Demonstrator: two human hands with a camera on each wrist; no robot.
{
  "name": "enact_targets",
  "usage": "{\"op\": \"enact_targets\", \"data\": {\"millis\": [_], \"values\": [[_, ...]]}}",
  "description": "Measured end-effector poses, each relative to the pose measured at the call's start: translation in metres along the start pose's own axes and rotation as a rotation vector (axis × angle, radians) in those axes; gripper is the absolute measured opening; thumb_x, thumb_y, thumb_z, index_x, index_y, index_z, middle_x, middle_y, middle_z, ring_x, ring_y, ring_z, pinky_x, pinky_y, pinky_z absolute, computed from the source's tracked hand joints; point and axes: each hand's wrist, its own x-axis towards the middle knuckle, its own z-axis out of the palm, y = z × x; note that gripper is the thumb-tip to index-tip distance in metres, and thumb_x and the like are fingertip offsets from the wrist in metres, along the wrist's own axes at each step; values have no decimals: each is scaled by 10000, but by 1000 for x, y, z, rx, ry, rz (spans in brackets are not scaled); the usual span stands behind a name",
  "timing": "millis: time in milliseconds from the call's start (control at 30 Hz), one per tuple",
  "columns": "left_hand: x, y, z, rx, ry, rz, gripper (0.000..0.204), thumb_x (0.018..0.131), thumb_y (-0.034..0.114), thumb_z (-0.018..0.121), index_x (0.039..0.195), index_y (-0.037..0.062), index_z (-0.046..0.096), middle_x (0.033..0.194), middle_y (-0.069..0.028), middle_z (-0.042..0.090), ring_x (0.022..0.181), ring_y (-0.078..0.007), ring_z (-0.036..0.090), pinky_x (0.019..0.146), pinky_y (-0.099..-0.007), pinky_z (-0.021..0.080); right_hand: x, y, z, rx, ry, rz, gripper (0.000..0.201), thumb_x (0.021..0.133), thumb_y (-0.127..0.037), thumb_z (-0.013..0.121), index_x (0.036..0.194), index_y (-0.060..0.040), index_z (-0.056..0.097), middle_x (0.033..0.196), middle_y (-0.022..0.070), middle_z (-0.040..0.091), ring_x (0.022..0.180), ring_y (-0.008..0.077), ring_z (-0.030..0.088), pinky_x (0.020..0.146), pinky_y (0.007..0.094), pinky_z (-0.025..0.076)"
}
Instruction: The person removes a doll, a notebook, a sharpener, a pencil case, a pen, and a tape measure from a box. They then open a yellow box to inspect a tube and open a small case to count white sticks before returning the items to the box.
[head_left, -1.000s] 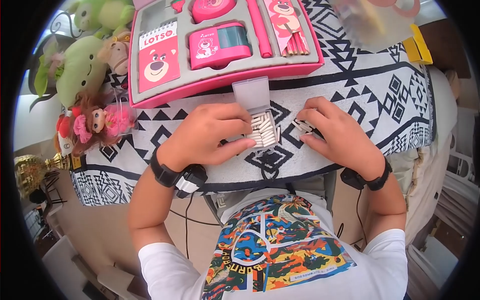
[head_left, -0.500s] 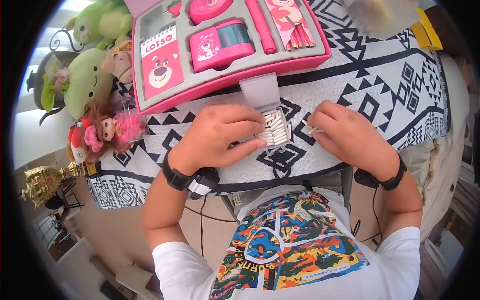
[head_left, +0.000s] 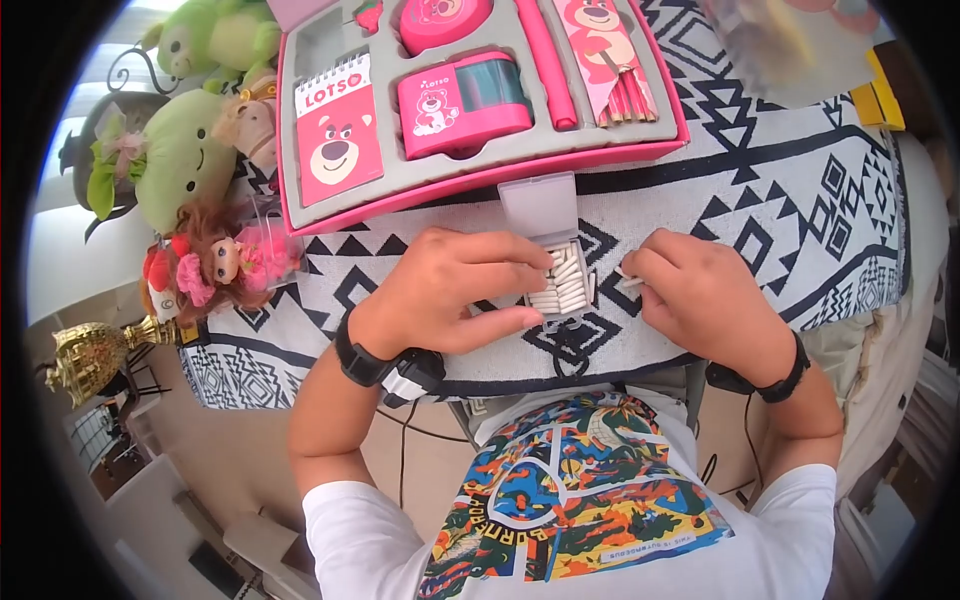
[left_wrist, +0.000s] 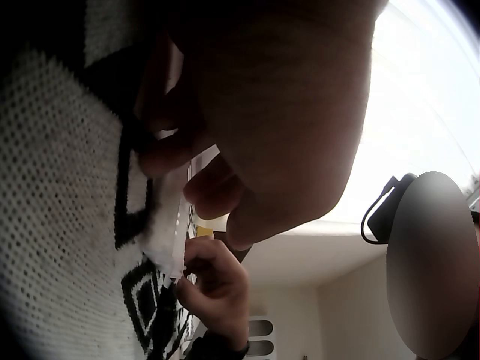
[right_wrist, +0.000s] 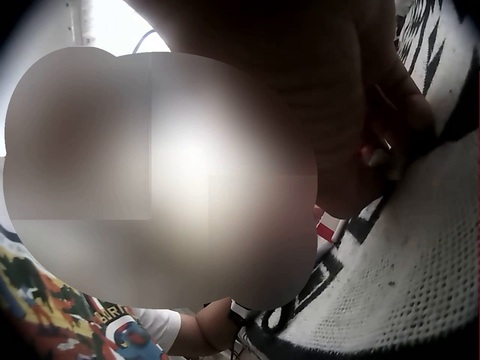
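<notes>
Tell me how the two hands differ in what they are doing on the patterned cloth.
The left hand curls round the small clear box of white sticks, fingers above it and thumb below, while the right hand pinches a single white stick at its fingertips. The left hand touches the box; the right hand sits just beside it, apart. Both rest on the patterned cloth and wear a black wrist strap.

I see a table covered by a black-and-white patterned cloth. On the cloth lies a pink gift box at the far side, and just in front of it a small clear case with its lid open, full of white sticks. A doll and plush toys sit at the left edge, a yellow thing at the far right.
</notes>
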Motion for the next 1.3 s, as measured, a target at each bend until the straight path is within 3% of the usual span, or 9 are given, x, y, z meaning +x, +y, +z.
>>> {"op": "enact_targets", "data": {"millis": [300, 333, 433, 567, 900, 967, 1100, 1167, 1300], "values": [[-1, -2, -1, -45, -5, -8, 230, 775, 142, 821, 946, 16, 735, 1004, -110, 720, 781, -247, 707, 665, -321, 564, 4, 11, -5, 194, 13, 44, 184, 768, -7, 650, 936, -62, 597, 848, 110, 572, 720, 332, 643, 634, 421, 537], [-1, -1, 1, -47, 18, -21, 210, 777, 150, 818, 928, 31, 734, 975, -90, 716, 762, -249, 702, 647, -324, 556, 5, 15, -2, 242, 60, 26, 192, 772, 26, 651, 941, -64, 628, 850, 85, 589, 647, 257, 623, 584, 356, 497], [0, 0, 2, -41, 43, -30, 190, 780, 159, 815, 906, 44, 731, 945, -69, 711, 739, -250, 695, 627, -328, 547, 16, 21, -5, 257, 36, -22, 182, 782, 29, 645, 938, -63, 627, 845, 82, 586, 645, 253, 620, 572, 351, 492], [-2, -1, -3, -27, -7, -22, 226, 774, 137, 820, 947, 16, 739, 991, -112, 726, 779, -245, 710, 664, -318, 568, 28, 27, -6, 220, 6, -76, 172, 790, 32, 647, 936, -58, 629, 853, 80, 595, 655, 246, 630, 578, 337, 504], [-1, -4, -1, -1, 24, 12, 209, 769, 141, 823, 916, 23, 733, 960, -108, 726, 736, -249, 700, 622, -323, 548, 55, -3, -5, 494, -10, -145, 185, 806, 35, 650, 971, -48, 652, 879, 84, 611, 679, 220, 633, 589, 323, 528], [0, -3, 0, 11, 65, 26, 182, 774, 151, 829, 856, 61, 694, 921, -48, 708, 706, -234, 682, 592, -328, 533, 58, -8, 1, 517, -9, -173, 183, 807, 33, 655, 971, -49, 653, 886, 81, 616, 680, 217, 631, 589, 320, 528], [-3, -6, 1, 8, 97, 43, 185, 772, 154, 832, 839, 67, 683, 916, -45, 706, 694, -236, 679, 584, -333, 531, 62, -4, 13, 529, -1, -209, 217, 804, 42, 686, 1001, -48, 671, 922, 77, 640, 734, 218, 652, 613, 319, 527], [-6, -9, 1, 4, 62, 71, 193, 767, 158, 829, 846, 37, 701, 938, -98, 721, 682, -244, 673, 586, -326, 524, 63, 0, 14, 586, 8, -216, 225, 806, 45, 696, 1010, -48, 678, 930, 76, 650, 754, 220, 657, 622, 319, 526], [-3, -4, -3, 17, 74, 65, 216, 772, 198, 833, 831, 44, 694, 947, -95, 730, 670, -243, 675, 589, -323, 527, 63, 7, 10, 591, 63, -211, 178, 835, -11, 696, 1004, -62, 679, 919, 77, 644, 765, 236, 659, 660, 330, 547]]}}
